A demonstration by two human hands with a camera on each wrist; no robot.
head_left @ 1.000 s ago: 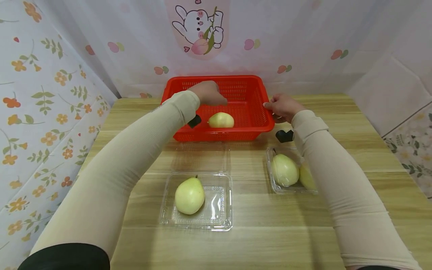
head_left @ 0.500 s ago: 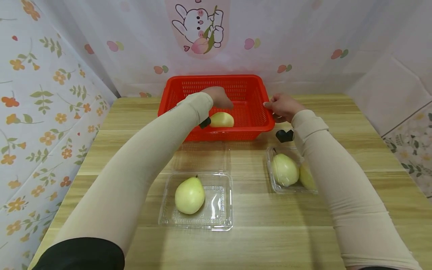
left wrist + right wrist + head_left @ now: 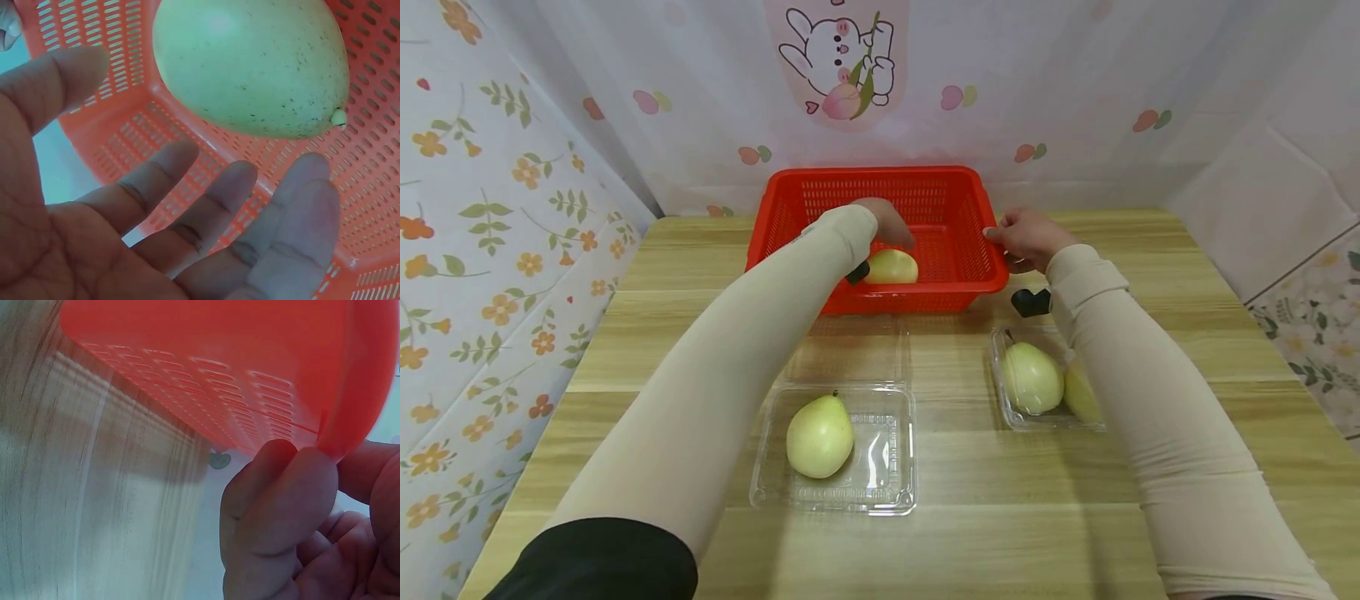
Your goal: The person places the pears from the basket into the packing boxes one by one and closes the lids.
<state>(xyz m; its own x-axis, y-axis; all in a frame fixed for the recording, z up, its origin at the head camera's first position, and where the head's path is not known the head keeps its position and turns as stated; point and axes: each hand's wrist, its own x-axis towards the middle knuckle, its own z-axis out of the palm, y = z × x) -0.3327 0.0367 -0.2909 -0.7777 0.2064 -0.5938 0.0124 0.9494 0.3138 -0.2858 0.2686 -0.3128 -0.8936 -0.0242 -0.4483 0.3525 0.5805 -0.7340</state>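
Observation:
A pale yellow-green pear (image 3: 892,267) lies in the red plastic basket (image 3: 895,299) at the back of the table. My left hand (image 3: 887,222) reaches in over the basket, just behind and above that pear. In the left wrist view its fingers (image 3: 219,194) are spread and relaxed, with a gap between them and the pear (image 3: 250,65). My right hand (image 3: 1030,238) pinches the basket's right rim; the right wrist view shows thumb and curled fingers (image 3: 281,500) on either side of the rim (image 3: 369,369).
In front of the basket lies an open clear plastic clamshell box (image 3: 887,492) with one pear (image 3: 820,437) in its left half. Another clear box (image 3: 1018,421) with two pears (image 3: 1032,379) stands at right, partly under my right forearm. A printed curtain (image 3: 700,100) hangs behind.
My left hand has moved right and slightly down inside the basket, closer to the pear. The right hand has kept its grip on the rim.

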